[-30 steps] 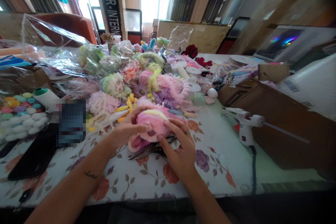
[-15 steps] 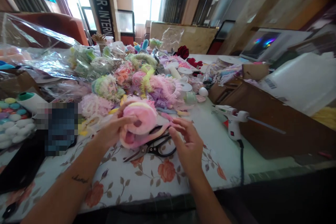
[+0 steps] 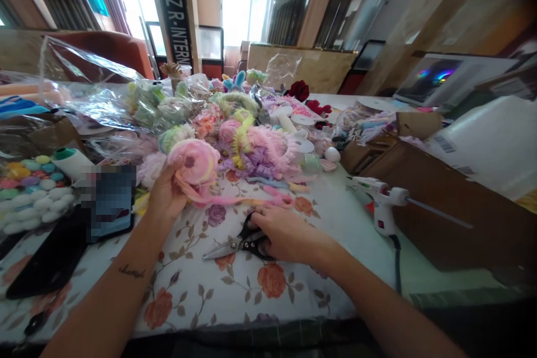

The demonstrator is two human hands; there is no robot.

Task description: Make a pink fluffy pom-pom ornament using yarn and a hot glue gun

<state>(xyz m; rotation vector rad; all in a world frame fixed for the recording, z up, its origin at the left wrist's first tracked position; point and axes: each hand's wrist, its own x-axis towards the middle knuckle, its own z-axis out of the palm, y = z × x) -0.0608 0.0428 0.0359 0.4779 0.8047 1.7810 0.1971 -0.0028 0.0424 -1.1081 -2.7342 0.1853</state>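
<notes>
My left hand (image 3: 166, 193) is closed around a pink and pale-yellow roll of fuzzy yarn (image 3: 196, 161), raised above the table. From its underside a loose strand (image 3: 235, 200) trails right across the cloth and ends in a small curl. My right hand (image 3: 289, 232) has its fingers curled on the black handles of a pair of scissors (image 3: 235, 247). The scissors lie on the flowered cloth, silver blades pointing left. Some of the right fingertips are hidden behind the handles.
Pastel yarns, trims and spools form a heap (image 3: 251, 140) behind my hands. At right stand a white glue gun (image 3: 384, 207) with its cable and a brown cardboard box (image 3: 440, 196). On the left lie a phone (image 3: 111, 207), a dark flat object (image 3: 50, 257) and pompoms (image 3: 37, 201).
The roll in my left hand has moved left and up, its strand now stretched along the cloth. My right hand has let go of the strand and taken hold of the scissors' handles.
</notes>
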